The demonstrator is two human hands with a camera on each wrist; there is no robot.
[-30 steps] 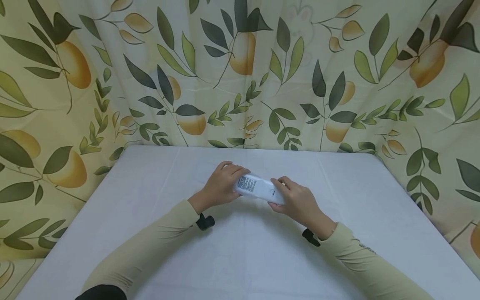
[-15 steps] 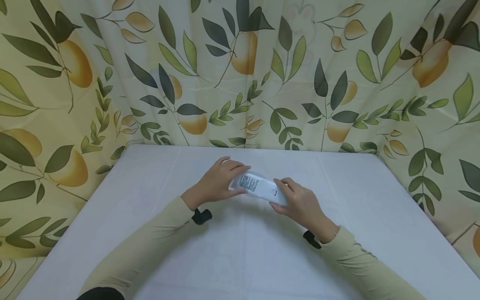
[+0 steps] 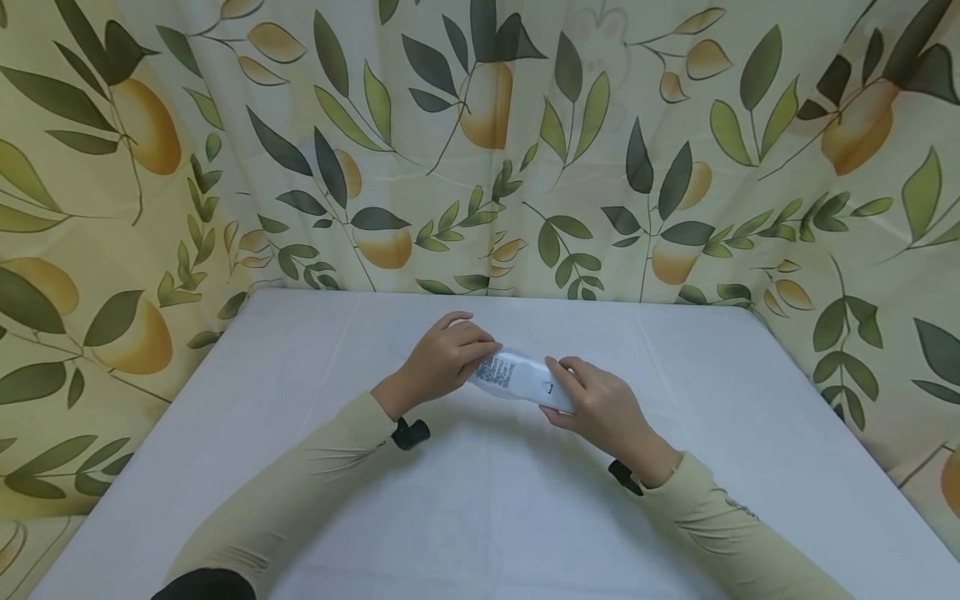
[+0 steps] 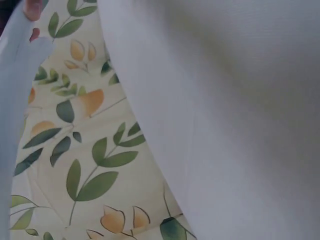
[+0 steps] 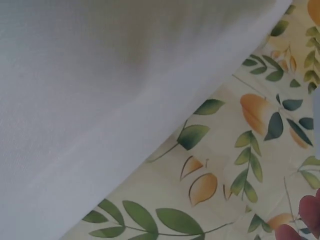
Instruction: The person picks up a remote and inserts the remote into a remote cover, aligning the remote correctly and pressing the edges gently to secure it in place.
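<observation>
- Left fingers: those of the left hand are bent and pinch the packet at its left end; the thumb's exact position cannot be told.
- Right fingers: those of the right hand grip the packet's right end, with digits at its far and near edges.
- Packet: white and smooth-looking, it spans the gap between the 2 hands, apparently above the table. A block of print lies toward its left end; a small dark mark lies beside the right grip.
- Likely fault 1: a slip at the packet's left end, where the hold appears confined to the fingertips and the surface may be slick.
- Likely fault 2: an uneven tear in the wrapping, should the 2 hands pull apart hard; whether it is already torn cannot be told.
- Likely fault 3: contents spilling beneath the packet, if either end gave way suddenly while tilted.
- Wrists: the left wrist camera and right wrist camera sit nearer the person than the packet; both wrist views show little of the grip, so a weak pinch could pass unnoticed there.
- Surround: patterned cloth hangs beyond the packet.
</observation>
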